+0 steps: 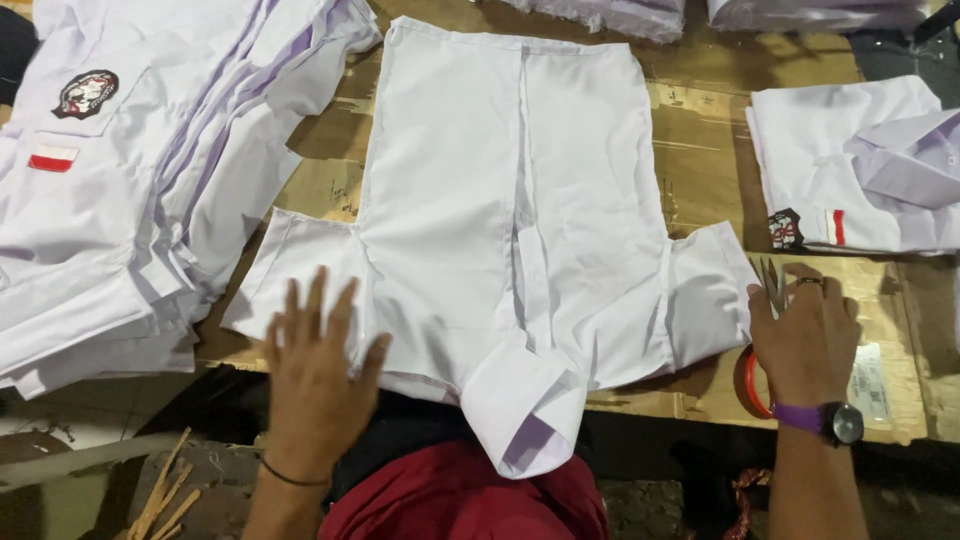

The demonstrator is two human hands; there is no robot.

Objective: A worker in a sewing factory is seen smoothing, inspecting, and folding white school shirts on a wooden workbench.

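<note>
Left hand (318, 375) flat on white shirt (510, 200), right hand (805, 335) gripping scissors (772, 283); badge (85, 93) top-left

White shirt (500, 200), red-and-white flag patch (51, 158), purple watch strap (798, 417), red tape roll (748, 385)

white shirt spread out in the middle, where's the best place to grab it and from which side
Probably the right short sleeve, pinched at its free cuff edge from the right. It lies flat and sticks out sideways beside the right hand, which rests there with small snips. The left hand presses flat on the white shirt, pinning the other side.
</note>
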